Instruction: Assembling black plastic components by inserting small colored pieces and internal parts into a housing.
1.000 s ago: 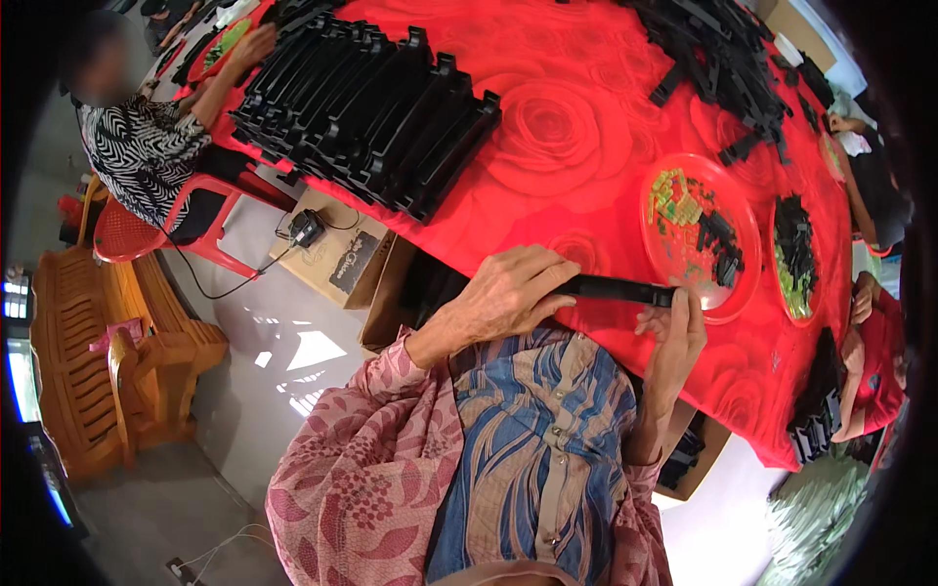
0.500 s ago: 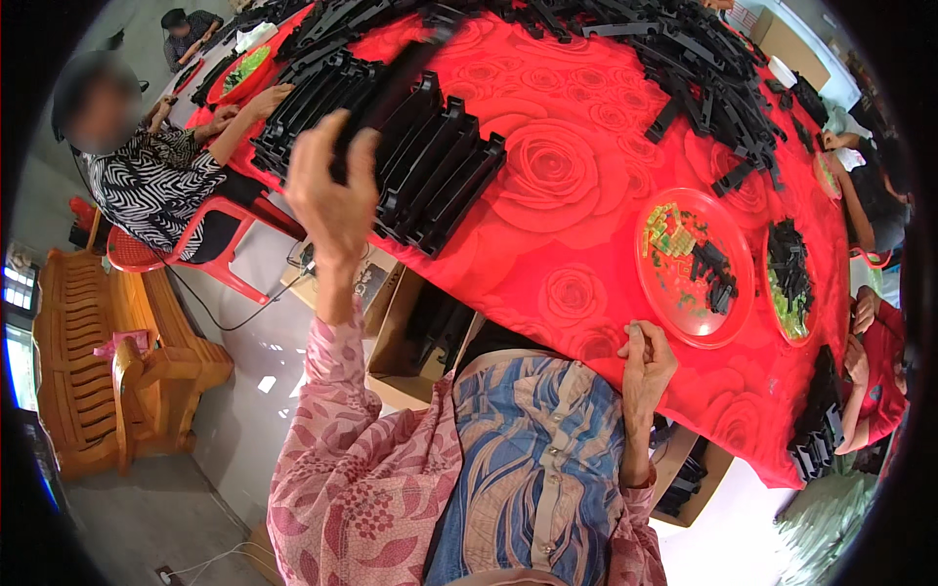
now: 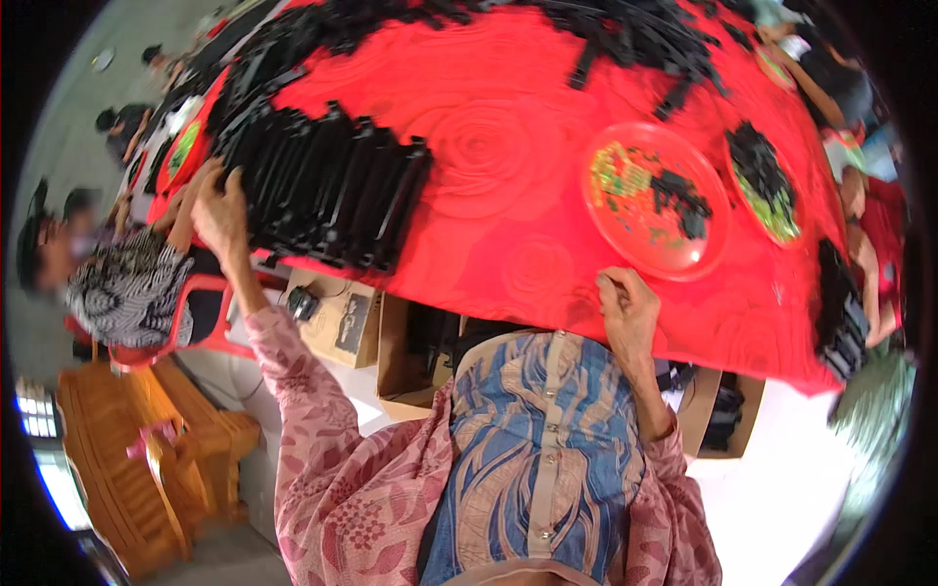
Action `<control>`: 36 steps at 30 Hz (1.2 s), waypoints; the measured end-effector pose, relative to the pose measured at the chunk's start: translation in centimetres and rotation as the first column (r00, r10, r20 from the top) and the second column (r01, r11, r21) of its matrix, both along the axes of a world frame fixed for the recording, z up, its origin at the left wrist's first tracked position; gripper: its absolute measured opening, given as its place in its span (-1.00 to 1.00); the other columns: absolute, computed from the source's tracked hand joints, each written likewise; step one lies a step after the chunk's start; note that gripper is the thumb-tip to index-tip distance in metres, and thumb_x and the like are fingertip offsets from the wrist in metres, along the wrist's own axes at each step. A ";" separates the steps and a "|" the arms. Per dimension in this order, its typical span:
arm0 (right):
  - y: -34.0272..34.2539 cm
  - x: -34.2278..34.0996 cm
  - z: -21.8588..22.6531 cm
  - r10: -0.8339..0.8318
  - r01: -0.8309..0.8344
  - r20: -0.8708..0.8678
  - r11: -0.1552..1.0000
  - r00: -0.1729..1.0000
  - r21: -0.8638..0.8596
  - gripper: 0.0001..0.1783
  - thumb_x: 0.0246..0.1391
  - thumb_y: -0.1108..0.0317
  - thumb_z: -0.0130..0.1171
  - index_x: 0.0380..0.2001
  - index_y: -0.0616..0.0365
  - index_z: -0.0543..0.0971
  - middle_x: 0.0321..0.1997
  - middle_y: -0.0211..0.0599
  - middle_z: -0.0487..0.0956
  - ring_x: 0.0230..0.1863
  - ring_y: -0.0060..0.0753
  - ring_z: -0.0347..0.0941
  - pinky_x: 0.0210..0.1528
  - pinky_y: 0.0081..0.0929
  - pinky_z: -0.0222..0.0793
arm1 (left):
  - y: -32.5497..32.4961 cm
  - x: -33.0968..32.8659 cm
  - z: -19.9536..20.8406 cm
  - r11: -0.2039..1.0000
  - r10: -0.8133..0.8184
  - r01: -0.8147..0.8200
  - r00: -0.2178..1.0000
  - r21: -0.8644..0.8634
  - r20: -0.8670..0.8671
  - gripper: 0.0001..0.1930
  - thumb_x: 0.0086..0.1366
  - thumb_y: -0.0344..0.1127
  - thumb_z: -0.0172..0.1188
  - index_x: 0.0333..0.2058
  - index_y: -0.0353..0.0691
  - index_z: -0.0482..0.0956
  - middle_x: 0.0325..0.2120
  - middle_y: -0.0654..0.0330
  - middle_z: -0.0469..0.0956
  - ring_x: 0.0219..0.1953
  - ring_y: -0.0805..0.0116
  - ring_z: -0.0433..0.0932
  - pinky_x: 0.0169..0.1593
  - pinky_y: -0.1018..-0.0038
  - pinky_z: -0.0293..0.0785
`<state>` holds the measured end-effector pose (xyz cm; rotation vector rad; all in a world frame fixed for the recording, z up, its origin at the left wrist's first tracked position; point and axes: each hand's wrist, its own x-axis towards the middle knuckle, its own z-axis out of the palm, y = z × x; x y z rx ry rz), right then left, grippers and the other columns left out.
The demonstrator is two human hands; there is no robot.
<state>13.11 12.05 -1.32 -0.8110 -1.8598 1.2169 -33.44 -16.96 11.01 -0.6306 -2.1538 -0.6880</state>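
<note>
Head view: left hand (image 3: 221, 217) spread beside lined-up black strips (image 3: 327, 190); right hand (image 3: 630, 311) loosely curled near red tray (image 3: 647, 258); rose-print tablecloth (image 3: 489, 239) stretches between to its edge.

sleeves (image 3: 337, 444): pink, darker leaf print | garment front (image 3: 498, 439): blue-tan swirls | placket (image 3: 543, 488): beige, round studs (image 3: 552, 428)

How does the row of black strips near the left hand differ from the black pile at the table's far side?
The row of black strips is orderly, pieces set side by side; the black pile is jumbled, pieces pointing many ways. The row lies near the left hand, while the pile lies farther across. Both are black and rest on the red tablecloth.
</note>
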 end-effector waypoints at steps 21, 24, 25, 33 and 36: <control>-0.1 0.0 1.0 0.004 -0.012 0.067 0.993 0.998 0.121 -0.92 0.05 0.48 0.23 -0.36 0.24 0.57 -0.43 -0.14 0.57 -0.49 -0.22 0.51 -0.45 -0.36 0.39 | 19.4 23.5 -0.6 0.530 -0.726 0.762 0.182 0.371 0.663 -0.76 0.19 -0.39 0.32 -0.16 -0.31 0.63 -0.29 0.16 0.65 -0.25 0.46 0.62 -0.17 0.50 0.54; 0.0 0.4 0.7 0.019 -0.023 0.030 0.987 0.999 0.160 -0.92 0.05 0.48 0.23 -0.36 0.24 0.57 -0.42 -0.12 0.57 -0.44 -0.14 0.54 -0.42 -0.32 0.41 | 26.1 24.0 0.4 0.417 -0.733 0.879 0.175 0.231 0.658 -0.74 0.21 -0.28 0.23 -0.19 -0.33 0.62 -0.34 0.05 0.66 -0.25 0.26 0.65 -0.20 0.38 0.53; 0.0 0.4 0.7 0.016 -0.022 0.038 0.986 0.999 0.168 -0.92 0.05 0.48 0.23 -0.36 0.24 0.57 -0.42 -0.11 0.57 -0.43 -0.12 0.55 -0.42 -0.31 0.41 | 28.8 22.8 -0.8 0.360 -0.788 0.919 0.206 0.162 0.580 -0.74 0.21 -0.26 0.19 -0.21 -0.33 0.62 -0.34 0.01 0.66 -0.26 0.17 0.66 -0.19 0.32 0.52; -0.3 -0.2 0.2 -0.001 -0.005 0.026 0.970 1.000 0.244 -0.91 0.03 0.47 0.24 -0.37 0.22 0.58 -0.43 -0.15 0.57 -0.43 -0.15 0.55 -0.42 -0.34 0.44 | 44.3 16.0 -9.2 0.559 -0.526 0.705 0.708 -0.435 0.472 -0.57 0.27 -0.02 0.09 0.10 0.10 0.45 0.05 -0.12 0.34 0.13 -0.21 0.29 0.06 -0.10 0.38; -0.4 -0.2 0.6 -0.012 0.006 0.022 0.966 1.000 0.258 -0.92 0.05 0.45 0.25 -0.36 0.23 0.59 -0.44 -0.18 0.57 -0.47 -0.26 0.55 -0.44 -0.40 0.44 | 46.8 15.4 -9.6 0.627 -0.415 0.639 0.758 -0.445 0.503 -0.58 0.29 0.03 0.08 0.09 0.13 0.46 0.07 -0.10 0.34 0.16 -0.15 0.28 0.12 -0.11 0.31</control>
